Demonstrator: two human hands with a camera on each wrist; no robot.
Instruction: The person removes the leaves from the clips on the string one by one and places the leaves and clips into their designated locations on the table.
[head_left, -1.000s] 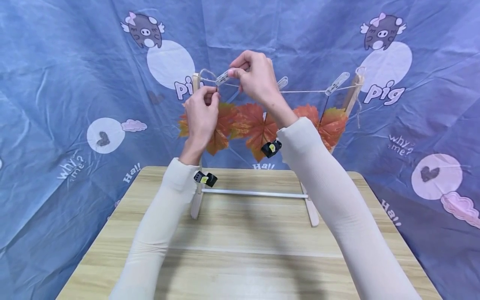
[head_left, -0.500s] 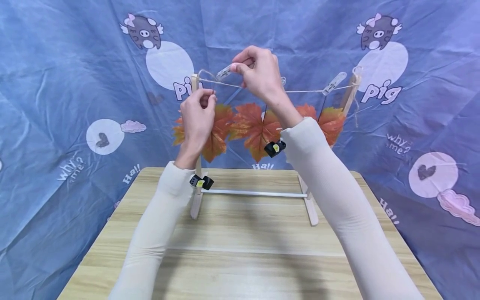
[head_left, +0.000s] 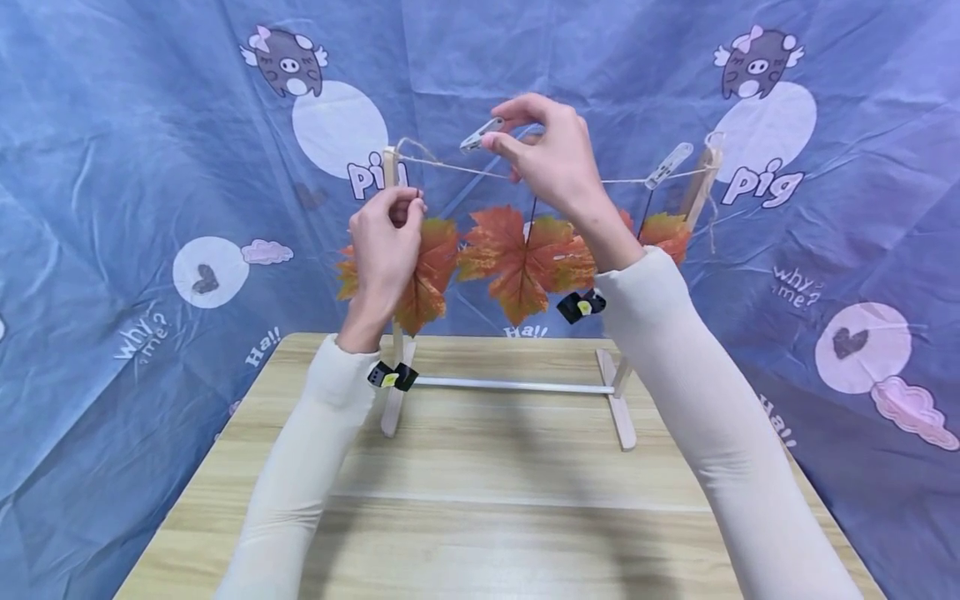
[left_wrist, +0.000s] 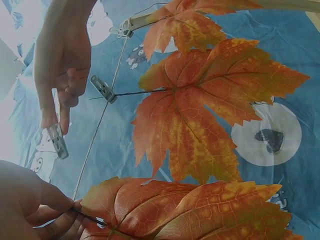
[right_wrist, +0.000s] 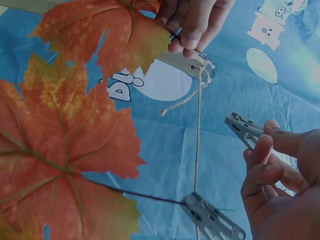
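My left hand (head_left: 386, 237) pinches the dark stem of an orange maple leaf (head_left: 427, 275) near the left post, below the string. The left wrist view shows the stem (left_wrist: 87, 216) between thumb and fingertips. Up and to the right, my right hand (head_left: 551, 154) pinches a clear clothespin (head_left: 482, 134) by one end, off the string (head_left: 465, 169). The right wrist view shows this clothespin (right_wrist: 243, 127) apart from the string. A middle maple leaf (head_left: 517, 262) hangs by its stem from another clothespin (right_wrist: 210, 217); my right hand hides that clothespin in the head view.
A third maple leaf (head_left: 663, 233) hangs at the right from a clothespin (head_left: 669, 166). The string runs between a left wooden post (head_left: 391, 167) and a right wooden post (head_left: 703, 183). A white rod (head_left: 510, 385) joins the stand's feet on the wooden table (head_left: 480, 467).
My right hand has lifted the clothespin off the string and moved it right. My left hand has moved down and left, bringing the leaf with it.
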